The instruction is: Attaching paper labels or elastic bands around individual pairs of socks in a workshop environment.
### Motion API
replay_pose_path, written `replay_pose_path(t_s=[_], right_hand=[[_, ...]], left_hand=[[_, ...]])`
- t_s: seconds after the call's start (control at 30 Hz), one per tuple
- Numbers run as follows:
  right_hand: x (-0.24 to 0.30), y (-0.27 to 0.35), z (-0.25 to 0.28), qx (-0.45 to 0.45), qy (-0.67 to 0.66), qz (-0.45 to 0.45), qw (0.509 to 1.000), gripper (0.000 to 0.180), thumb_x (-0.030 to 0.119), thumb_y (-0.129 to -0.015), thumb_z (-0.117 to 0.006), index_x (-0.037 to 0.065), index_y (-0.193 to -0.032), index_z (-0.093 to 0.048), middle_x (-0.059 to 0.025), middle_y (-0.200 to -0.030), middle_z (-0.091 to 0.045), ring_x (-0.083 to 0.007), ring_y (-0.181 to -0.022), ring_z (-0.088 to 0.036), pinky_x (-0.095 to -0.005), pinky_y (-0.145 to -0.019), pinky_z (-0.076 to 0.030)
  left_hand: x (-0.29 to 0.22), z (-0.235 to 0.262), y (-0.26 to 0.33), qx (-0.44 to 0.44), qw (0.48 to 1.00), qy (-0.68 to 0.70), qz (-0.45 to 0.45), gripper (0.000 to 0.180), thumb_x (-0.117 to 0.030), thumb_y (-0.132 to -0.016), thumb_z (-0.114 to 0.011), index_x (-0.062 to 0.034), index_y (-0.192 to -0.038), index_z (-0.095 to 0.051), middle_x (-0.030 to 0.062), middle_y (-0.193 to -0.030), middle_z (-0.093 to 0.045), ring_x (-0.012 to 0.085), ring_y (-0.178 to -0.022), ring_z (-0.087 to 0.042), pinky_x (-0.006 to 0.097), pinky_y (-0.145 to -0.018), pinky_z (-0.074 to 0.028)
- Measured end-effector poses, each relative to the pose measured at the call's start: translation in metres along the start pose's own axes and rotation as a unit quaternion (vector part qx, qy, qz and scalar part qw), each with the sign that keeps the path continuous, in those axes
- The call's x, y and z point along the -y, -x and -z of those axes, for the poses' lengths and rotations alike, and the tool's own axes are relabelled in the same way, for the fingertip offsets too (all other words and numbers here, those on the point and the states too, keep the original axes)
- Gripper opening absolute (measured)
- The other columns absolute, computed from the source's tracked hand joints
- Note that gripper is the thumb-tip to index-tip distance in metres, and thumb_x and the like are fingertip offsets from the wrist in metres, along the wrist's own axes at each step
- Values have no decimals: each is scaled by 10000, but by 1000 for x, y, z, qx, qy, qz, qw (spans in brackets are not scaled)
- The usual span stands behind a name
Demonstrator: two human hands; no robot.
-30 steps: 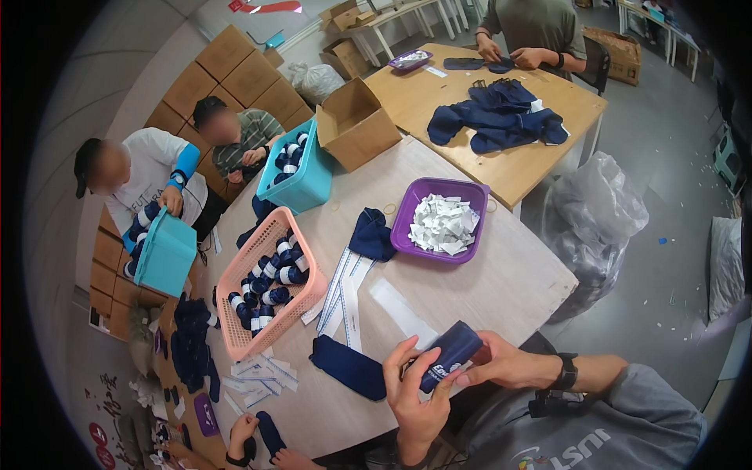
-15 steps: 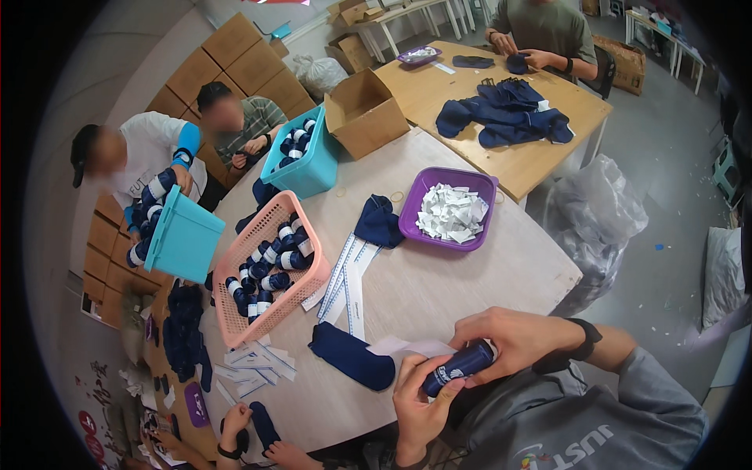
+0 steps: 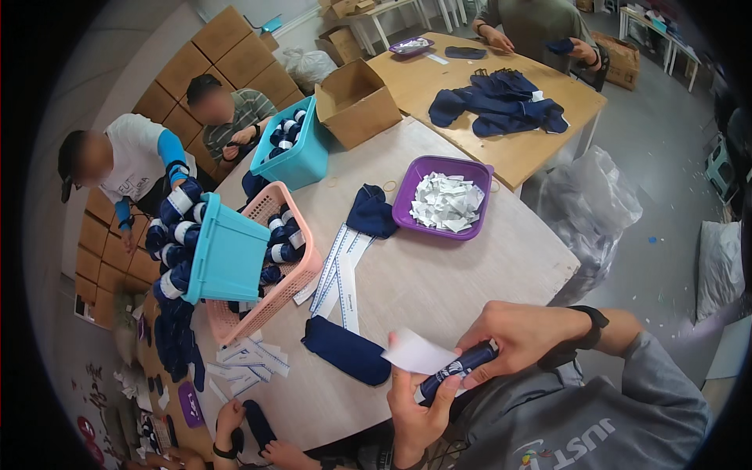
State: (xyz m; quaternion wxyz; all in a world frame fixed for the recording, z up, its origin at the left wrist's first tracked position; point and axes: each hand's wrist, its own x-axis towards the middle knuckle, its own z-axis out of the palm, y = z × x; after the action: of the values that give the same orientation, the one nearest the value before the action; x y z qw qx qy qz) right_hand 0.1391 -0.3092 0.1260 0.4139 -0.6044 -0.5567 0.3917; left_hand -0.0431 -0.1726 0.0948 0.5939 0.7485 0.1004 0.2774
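Observation:
Both my hands hold one rolled navy sock bundle (image 3: 457,371) with a white print on it, close in front of my body. My left hand (image 3: 419,419) grips its lower end, fingers and thumb closed round it. From above, my right hand (image 3: 521,337) closes on the other end. A white paper strip (image 3: 423,352) sticks out to the left from the bundle, blurred at its tip. Beside it on the table lies a flat navy sock (image 3: 345,349), left of my left hand.
White ruler-like strips (image 3: 347,282) lie beyond the sock. A purple tray (image 3: 398,210) holds white labels. A pink basket (image 3: 310,270) and turquoise bin (image 3: 309,163) hold banded rolls. A co-worker tips another turquoise bin (image 3: 235,251). Nearby, another person's hands (image 3: 227,419) hold a sock.
The white strip has lifted off the table beside the bundle. The tilted turquoise bin has moved right, over the pink basket. Across the table, a person's hands have moved apart.

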Motion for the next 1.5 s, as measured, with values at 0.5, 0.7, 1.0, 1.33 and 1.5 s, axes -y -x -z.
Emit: replay_pose_path(t_s=[0.5,0.7,1.0,1.33,1.5], right_hand=[[-17,2,-4,-51,-72,-16,996,361,257,-848,-842,-55,-1010,-759,-199,-774,-725,-243,-610,-631,-354,-601,-497],[-18,3,-3,-44,-119,-13,992,325,199,-858,-831,-57,-1043,-756,-150,-814,-761,-145,-660,-644,-320,-637,-514],[-31,1,13,12,-65,20,998,335,178,-873,-800,-46,-1097,-689,-123,-919,-728,-197,-835,-706,-339,-669,-545],[-34,4,-32,-195,447,22,873,230,175,-760,-741,22,-861,-602,-90,-760,-626,-254,-747,-705,-384,-521,-528],[-23,6,-27,-174,388,18,905,235,197,-711,-742,16,-789,-615,-136,-655,-660,-326,-605,-700,-406,-516,-533]], left_hand=[[-13,4,-17,61,960,-209,-177,252,50,-770,-775,-17,-1012,-794,115,-1064,-776,293,-962,-721,370,-846,-587],[-10,5,-20,83,942,-236,-225,305,48,-756,-769,-2,-1057,-784,119,-1083,-773,303,-1017,-720,397,-893,-591],[9,1,-21,115,907,-312,-260,514,163,-669,-629,28,-1155,-729,167,-1203,-724,341,-1085,-702,411,-906,-584],[12,-5,-23,120,924,-284,-226,449,114,-671,-682,26,-1106,-752,162,-1127,-736,352,-1027,-711,426,-912,-583],[7,-3,-14,103,895,-301,-312,300,85,-728,-719,1,-1008,-786,122,-1071,-757,297,-990,-717,432,-914,-589]])
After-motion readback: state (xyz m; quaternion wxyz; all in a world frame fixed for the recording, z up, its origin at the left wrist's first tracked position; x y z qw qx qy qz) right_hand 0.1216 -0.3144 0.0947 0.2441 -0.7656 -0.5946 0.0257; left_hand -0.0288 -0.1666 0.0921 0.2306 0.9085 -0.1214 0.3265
